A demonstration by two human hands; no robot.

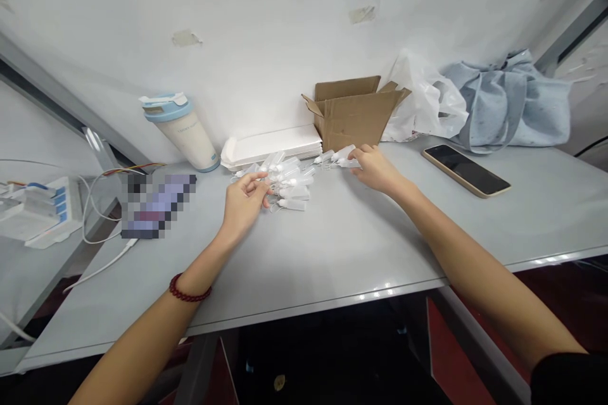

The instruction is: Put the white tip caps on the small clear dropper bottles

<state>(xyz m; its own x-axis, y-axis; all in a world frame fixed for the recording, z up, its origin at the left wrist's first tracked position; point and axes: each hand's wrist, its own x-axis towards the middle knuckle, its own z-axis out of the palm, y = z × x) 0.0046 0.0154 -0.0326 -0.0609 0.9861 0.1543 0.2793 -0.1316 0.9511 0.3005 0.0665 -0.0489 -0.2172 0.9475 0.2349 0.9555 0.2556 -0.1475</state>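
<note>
A loose pile of small clear plastic vials [293,178] with white, thread-like ends lies on the grey table. My left hand [244,205] is at the pile's left edge, its thumb and fingers pinched together; what they hold, if anything, is hidden. Farther right, a smaller group of the same vials [325,157] lies in front of the cardboard box. There my right hand [375,168] has its fingers bent down onto a clear vial [349,163], its near end covered by the fingertips.
Behind the vials are a stack of white flat packets [273,147] and an open cardboard box [356,117]. A tumbler [183,133] and a blurred phone [159,205] with a cable are left. A plastic bag [427,101], blue cloth bag [517,104] and dark-screened phone [465,169] are right.
</note>
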